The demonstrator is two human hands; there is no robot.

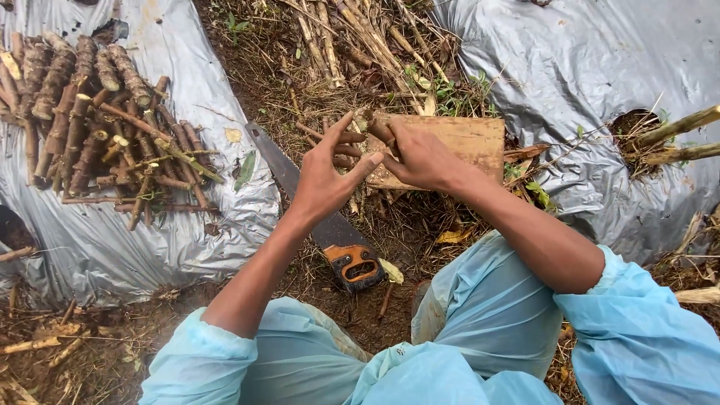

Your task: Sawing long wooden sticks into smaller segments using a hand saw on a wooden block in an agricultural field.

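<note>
1. Lying on the far left, a pile of cut stems (97, 127) rests on a sheet of grey plastic (112, 247) that covers the ground; the stems are brown, knobbly and stacked roughly side by side, with thinner twigs crossing on top.
2. Just right of that sheet, a hand saw (315, 214) lies on the bare soil, its blade running up toward the left and its orange and black handle (358, 266) pointing toward the person's knees.
3. Above the saw, the left hand (326, 176) is raised with its fingers spread wide; its fingertips touch a short brown stem piece (379, 131) but do not wrap around it.
4. The stem piece sits between the two hands, over the near left corner of a wooden board (465, 142) that lies flat on the soil and dry stalks.
5. The right hand (424, 157) is closed around the stem piece, thumb and fingers pinching it from the right.
6. Both forearms come out of light blue sleeves (637, 330), and the person's knees in the same blue cloth fill the bottom of the view.
7. On the right, a second grey plastic sheet (592, 82) covers the ground; a hole (634, 127) in it shows dark soil, with pale stalks (686, 135) sticking out of it toward the right edge.
</note>
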